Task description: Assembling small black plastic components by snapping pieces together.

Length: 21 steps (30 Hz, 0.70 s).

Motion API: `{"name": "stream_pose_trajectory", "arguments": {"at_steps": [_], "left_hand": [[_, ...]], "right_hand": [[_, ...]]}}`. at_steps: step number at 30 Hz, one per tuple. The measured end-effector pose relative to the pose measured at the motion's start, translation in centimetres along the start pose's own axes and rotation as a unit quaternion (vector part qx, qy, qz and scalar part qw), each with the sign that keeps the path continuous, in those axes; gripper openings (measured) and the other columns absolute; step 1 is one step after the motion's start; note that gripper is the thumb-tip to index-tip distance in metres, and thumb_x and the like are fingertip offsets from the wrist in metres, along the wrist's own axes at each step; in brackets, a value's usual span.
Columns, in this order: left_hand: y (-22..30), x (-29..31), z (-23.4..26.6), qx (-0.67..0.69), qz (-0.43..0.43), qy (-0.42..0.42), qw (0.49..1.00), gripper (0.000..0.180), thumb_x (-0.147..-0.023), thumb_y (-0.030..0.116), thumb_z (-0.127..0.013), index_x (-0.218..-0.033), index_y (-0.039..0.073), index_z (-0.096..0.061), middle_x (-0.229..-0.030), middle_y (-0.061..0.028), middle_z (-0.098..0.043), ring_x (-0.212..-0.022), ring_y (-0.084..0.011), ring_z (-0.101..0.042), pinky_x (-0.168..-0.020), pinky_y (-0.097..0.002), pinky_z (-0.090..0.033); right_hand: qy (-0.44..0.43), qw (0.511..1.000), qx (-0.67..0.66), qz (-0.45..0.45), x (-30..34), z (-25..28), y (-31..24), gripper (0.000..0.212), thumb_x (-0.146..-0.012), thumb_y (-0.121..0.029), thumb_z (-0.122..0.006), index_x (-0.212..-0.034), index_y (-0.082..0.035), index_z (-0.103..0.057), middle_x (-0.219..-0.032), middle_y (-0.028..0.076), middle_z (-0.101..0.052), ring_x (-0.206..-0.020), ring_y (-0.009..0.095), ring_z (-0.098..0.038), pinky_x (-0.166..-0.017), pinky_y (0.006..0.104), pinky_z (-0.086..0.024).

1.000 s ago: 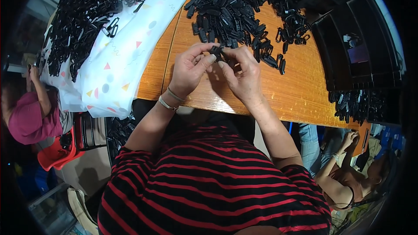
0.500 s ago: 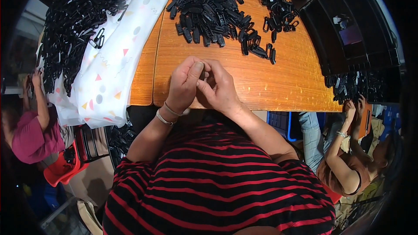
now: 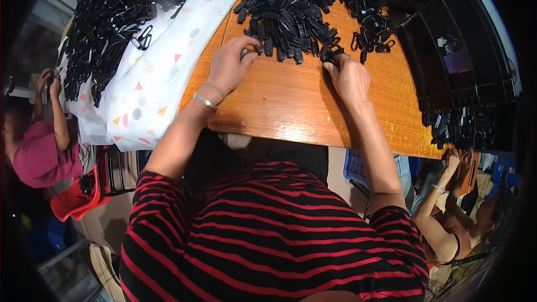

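Observation:
A heap of small black plastic pieces lies at the far middle of the wooden table, some oblong like buckles, some like open frames. My left hand is at the heap's near left edge, its fingers curled round a small dark piece that they partly hide. To the right, my right hand reaches to the heap's near edge, thumb and fingertips closed on a black plastic piece. The fingers cover part of it, so its exact form cannot be told.
A second black heap lies on a white patterned plastic sheet at the left. Black bins stand at the right. One person works at far left, another at right, both handling black pieces. The wooden table ends before me.
My hands were together near the table's front edge; they have parted and moved forward to the heap, left hand leftward, right hand rightward onto a black piece. The view has shifted slightly.

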State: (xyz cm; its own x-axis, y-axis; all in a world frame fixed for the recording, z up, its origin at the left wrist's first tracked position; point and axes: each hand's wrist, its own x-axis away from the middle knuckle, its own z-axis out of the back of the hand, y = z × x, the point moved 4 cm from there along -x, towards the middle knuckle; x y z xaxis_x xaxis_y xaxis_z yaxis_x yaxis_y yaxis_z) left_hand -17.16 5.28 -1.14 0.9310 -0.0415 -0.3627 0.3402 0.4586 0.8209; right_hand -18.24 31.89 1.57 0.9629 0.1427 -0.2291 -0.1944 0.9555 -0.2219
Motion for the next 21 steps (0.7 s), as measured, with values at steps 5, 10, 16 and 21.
{"name": "stream_pose_trajectory", "arguments": {"at_steps": [5, 10, 16, 21], "left_hand": [[-0.4, -2.0, -0.8, -0.279, -0.121, -0.092, 0.948, 0.024, -0.082, 0.007, -0.064, -0.105, 0.013, -0.063, -0.090, -0.0100, -0.056, -0.083, -0.0337, -0.058, -0.069, -0.0416, -0.048], [-0.4, -1.6, -0.8, -0.266, -0.102, -0.113, 0.952, 0.022, -0.083, 0.010, -0.065, -0.105, 0.013, -0.063, -0.089, -0.0094, -0.055, -0.084, -0.0319, -0.059, -0.071, -0.0419, -0.048], [0.1, -0.3, -0.9, -0.223, -0.041, -0.125, 0.966, 0.022, -0.083, 0.014, -0.067, -0.105, 0.012, -0.063, -0.086, -0.0093, -0.058, -0.081, -0.0312, -0.060, -0.070, -0.0395, -0.048], [-0.5, 0.3, -1.5, -0.179, -0.009, -0.068, 0.982, 0.019, -0.081, 0.016, -0.070, -0.097, 0.008, -0.065, -0.083, -0.0108, -0.060, -0.079, -0.0314, -0.060, -0.070, -0.0392, -0.048]], "right_hand": [[-0.033, 0.999, 0.043, 0.000, -1.0, -1.1, -0.2, 0.026, -0.079, -0.026, -0.073, -0.080, -0.002, -0.065, -0.079, 0.019, -0.066, -0.074, 0.035, -0.065, -0.065, 0.0427, -0.050], [-0.028, 0.999, 0.015, 0.012, -0.7, -0.9, -0.4, 0.026, -0.075, -0.021, -0.076, -0.084, -0.001, -0.062, -0.079, 0.017, -0.065, -0.074, 0.035, -0.064, -0.065, 0.0434, -0.050], [-0.059, 0.998, -0.013, -0.002, 0.0, -0.9, -1.3, 0.024, -0.074, -0.013, -0.074, -0.089, 0.000, -0.058, -0.090, 0.018, -0.061, -0.076, 0.037, -0.063, -0.067, 0.0449, -0.051], [-0.071, 0.995, -0.059, -0.024, 0.9, -0.3, -1.4, 0.026, -0.071, -0.010, -0.078, -0.081, 0.001, -0.057, -0.085, 0.016, -0.058, -0.075, 0.035, -0.061, -0.066, 0.0434, -0.050]]}}
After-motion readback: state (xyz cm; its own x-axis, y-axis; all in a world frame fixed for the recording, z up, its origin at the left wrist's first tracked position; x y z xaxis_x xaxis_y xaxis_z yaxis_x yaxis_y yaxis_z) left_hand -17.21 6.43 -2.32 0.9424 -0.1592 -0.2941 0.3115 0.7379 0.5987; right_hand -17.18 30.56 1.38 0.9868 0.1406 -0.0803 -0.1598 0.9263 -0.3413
